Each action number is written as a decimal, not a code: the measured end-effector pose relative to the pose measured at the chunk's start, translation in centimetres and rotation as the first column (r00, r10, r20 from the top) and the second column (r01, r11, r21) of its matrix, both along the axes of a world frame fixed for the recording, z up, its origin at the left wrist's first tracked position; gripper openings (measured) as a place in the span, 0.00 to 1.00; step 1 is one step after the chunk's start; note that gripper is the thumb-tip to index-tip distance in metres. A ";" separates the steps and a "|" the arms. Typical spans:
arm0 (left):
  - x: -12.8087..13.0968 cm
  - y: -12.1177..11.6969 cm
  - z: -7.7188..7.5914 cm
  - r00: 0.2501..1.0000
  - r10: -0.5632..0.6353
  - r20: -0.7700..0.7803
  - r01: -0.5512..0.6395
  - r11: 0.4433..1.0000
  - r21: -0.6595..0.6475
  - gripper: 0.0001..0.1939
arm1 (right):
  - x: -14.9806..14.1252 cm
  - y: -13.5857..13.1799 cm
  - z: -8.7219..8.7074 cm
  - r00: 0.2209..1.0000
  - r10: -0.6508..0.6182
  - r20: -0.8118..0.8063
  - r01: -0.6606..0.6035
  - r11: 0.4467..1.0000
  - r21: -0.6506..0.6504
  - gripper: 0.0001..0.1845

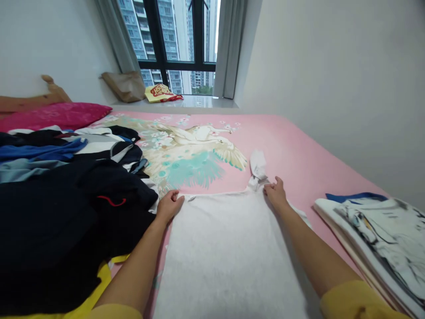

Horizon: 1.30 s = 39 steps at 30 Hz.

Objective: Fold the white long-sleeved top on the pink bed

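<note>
A plain white shirt (pixel 229 248) lies spread in front of me on the pink bed sheet, its lower part running out of the bottom of the view. At its far left corner my left hand (pixel 170 206) is closed, fingers pinching the edge near a small tag. My right hand (pixel 276 193) grips the far right part of the cloth, with one finger raised. Just beyond it a bunched, sleeve-like piece of the same fabric sticks out onto the sheet. A further bit of white cloth shows under my right forearm.
Left of me is a heap of loose dark, blue and white clothes (pixel 66 199), with a magenta pillow (pixel 59 115) behind it. On the right lies a stack of folded shirts (pixel 385 235). A brown paper bag (pixel 124 86) and a yellow bag (pixel 161 93) rest on the windowsill.
</note>
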<state>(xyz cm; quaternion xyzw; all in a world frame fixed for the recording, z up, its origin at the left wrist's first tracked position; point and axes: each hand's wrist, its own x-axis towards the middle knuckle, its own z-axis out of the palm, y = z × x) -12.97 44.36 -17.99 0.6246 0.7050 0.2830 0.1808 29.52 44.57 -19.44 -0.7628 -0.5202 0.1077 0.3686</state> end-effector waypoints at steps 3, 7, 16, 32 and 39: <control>1.2 -1.7 1.5 0.999 -0.009 -0.034 0.011 0.998 0.063 0.17 | -3.1 -3.5 1.2 0.995 0.103 0.007 -0.103 0.994 0.037 0.31; 5.9 -5.4 2.9 0.953 -0.264 -0.147 0.292 0.932 0.217 0.16 | -10.1 -9.2 3.1 0.881 0.430 0.196 -0.440 0.898 0.005 0.24; 8.0 -8.9 -0.4 0.790 -0.448 -0.418 0.455 0.886 -0.088 0.31 | -4.1 -9.2 2.7 0.873 0.487 -0.044 -0.488 0.872 -0.045 0.19; 7.8 -8.7 -0.6 0.817 -0.410 -0.405 0.439 0.898 -0.023 0.29 | 1.5 -8.0 10.9 0.502 0.310 -0.807 -0.071 0.945 0.318 0.19; 11.1 -12.2 3.0 0.952 -0.249 0.177 0.246 0.968 0.039 0.20 | -6.2 -16.2 14.3 -0.237 0.557 -0.796 0.010 0.820 0.572 0.24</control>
